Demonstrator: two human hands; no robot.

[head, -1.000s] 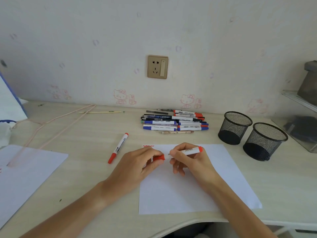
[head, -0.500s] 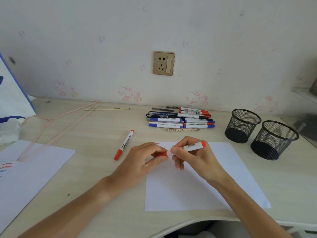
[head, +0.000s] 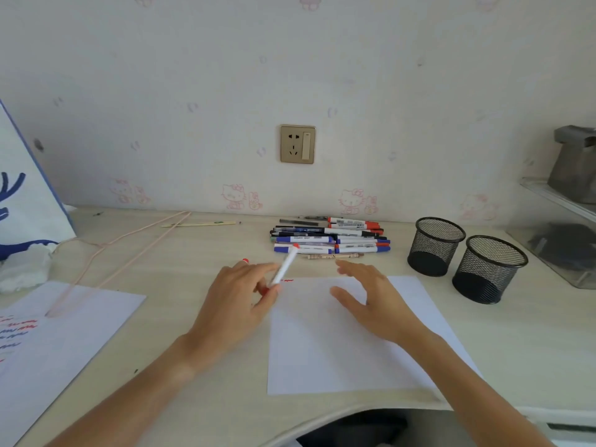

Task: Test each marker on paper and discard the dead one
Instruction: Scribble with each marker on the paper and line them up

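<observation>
Head view. A white sheet of paper (head: 338, 343) lies flat on the pale counter (head: 200, 262) and serves as the landmark. The left hand (head: 235, 304) rests at the paper's left edge; its fingers (head: 263, 272) pinch a white marker (head: 285, 266) with red ends, which tilts up and away from the paper's top-left corner toward the wall. A second red tip (head: 245, 261) shows just behind that hand, left of the paper; the object it belongs to is hidden. The right hand (head: 371, 301) hovers over the paper's upper middle, fingers (head: 350, 267) spread wide and straight, holding nothing. Short red strokes (head: 287, 281) mark the paper's top-left corner. Beyond the paper's top edge lies a pile of markers (head: 332, 237) with blue, red and black caps. To the right of the paper, well apart from it, stand two black mesh cups (head: 464, 256), touching or nearly so. Left of the paper lies another sheet (head: 64, 333) bearing red and blue scribbles. On the wall above the paper is a socket plate (head: 297, 144).
</observation>
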